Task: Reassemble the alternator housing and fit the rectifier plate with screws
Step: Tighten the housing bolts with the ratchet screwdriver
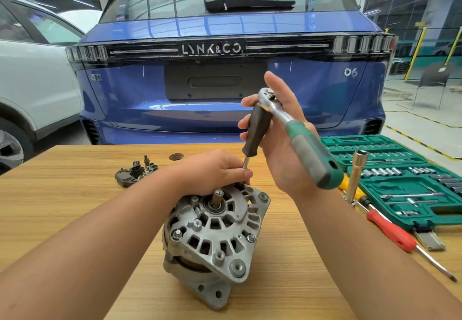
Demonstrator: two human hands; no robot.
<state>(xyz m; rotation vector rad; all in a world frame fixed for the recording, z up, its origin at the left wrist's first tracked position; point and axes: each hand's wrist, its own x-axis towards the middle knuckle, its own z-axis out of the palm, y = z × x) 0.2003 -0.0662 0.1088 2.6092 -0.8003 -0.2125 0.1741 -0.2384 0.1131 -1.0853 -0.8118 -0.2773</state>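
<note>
Pinching the shaft of a screwdriver (257,129), the left fingers (246,173) steady its tip at a housing screw; ratchet (305,139) and screwdriver handle are gripped by the right hand (282,129). The alternator (212,232) stands assembled on the bench (75,207); the rectifier plate (136,173), lying well apart, appears unfitted.

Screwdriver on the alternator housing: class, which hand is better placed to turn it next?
The right hand. Its fingers already wrap the screwdriver handle, though it also holds the ratchet. The left hand steadies the shaft at the alternator housing.
</note>
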